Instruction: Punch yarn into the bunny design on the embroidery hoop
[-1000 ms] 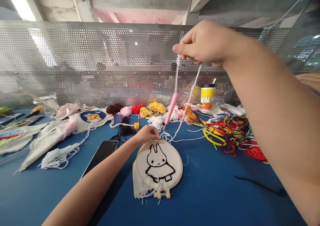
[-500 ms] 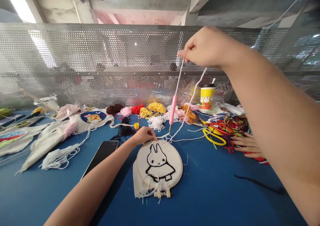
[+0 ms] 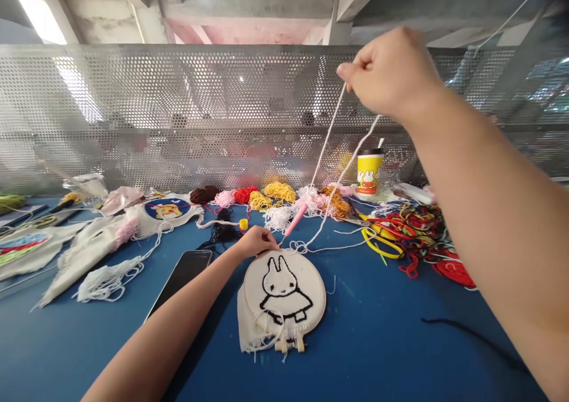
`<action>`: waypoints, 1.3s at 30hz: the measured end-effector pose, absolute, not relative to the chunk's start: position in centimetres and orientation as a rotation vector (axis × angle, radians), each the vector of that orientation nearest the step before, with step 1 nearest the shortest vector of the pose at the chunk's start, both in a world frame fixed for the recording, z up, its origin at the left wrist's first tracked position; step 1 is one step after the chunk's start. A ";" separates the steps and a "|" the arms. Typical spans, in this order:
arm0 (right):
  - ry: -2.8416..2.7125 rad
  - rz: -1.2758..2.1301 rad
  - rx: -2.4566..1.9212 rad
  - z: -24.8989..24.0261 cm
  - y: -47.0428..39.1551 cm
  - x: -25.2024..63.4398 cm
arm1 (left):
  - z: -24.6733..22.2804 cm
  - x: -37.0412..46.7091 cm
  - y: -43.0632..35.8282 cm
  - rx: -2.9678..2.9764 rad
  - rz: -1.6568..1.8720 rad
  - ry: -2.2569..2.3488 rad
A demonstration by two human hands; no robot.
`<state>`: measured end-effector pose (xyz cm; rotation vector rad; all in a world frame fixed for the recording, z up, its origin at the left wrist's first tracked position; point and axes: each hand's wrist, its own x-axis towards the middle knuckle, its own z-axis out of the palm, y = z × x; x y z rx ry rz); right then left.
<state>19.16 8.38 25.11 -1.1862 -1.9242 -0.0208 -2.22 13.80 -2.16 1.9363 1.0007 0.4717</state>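
Right hand (image 3: 391,73) raised, I've got its fingers pinched on white yarn (image 3: 329,130) running to the pink punch needle (image 3: 296,219); whether my left hand (image 3: 258,242) grips the tip beyond the embroidery hoop (image 3: 325,294) on the table (image 3: 377,354), I can't tell. Black rabbit outline (image 3: 306,299) looks stitched, head (image 3: 279,283) filled, dress (image 3: 287,302) unfilled.

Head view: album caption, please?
Right hand holds white yarn high; pink tool slants beside the left hand, near the rabbit embroidery.

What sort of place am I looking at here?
Probably a shared craft workspace: an embroidery hoop with a rabbit design, bundled yarn across the blue table, and a perforated metal partition behind.
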 end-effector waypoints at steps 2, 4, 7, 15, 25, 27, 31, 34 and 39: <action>-1.816 -0.267 -1.356 25.2 7.8 18.7 | -2.1 -2.2 13.7 1.899 0.510 0.985; -1.735 -0.411 -1.385 25.4 7.6 18.4 | -1.9 -2.1 13.6 1.856 0.545 0.953; -1.640 -0.478 -1.339 25.6 8.4 18.6 | -1.8 -2.0 13.2 1.785 0.588 0.900; -1.553 -0.482 -1.491 23.8 12.6 21.7 | -1.4 -2.1 12.8 1.568 0.676 0.858; -1.832 -0.309 -1.799 12.2 14.4 29.0 | -0.6 -2.5 13.9 1.272 0.946 0.848; -1.935 -0.306 -1.839 9.2 13.9 29.5 | -0.5 -2.5 13.9 1.228 0.985 0.833; -2.135 -0.278 -1.902 5.2 12.6 29.7 | -0.1 -2.2 13.7 1.168 1.028 0.813; -2.217 -0.212 -2.004 3.6 12.0 30.1 | 0.1 -2.1 13.5 1.145 1.042 0.803; -2.178 -0.089 -2.282 1.7 11.0 31.4 | 0.2 -2.2 13.5 1.138 1.050 0.780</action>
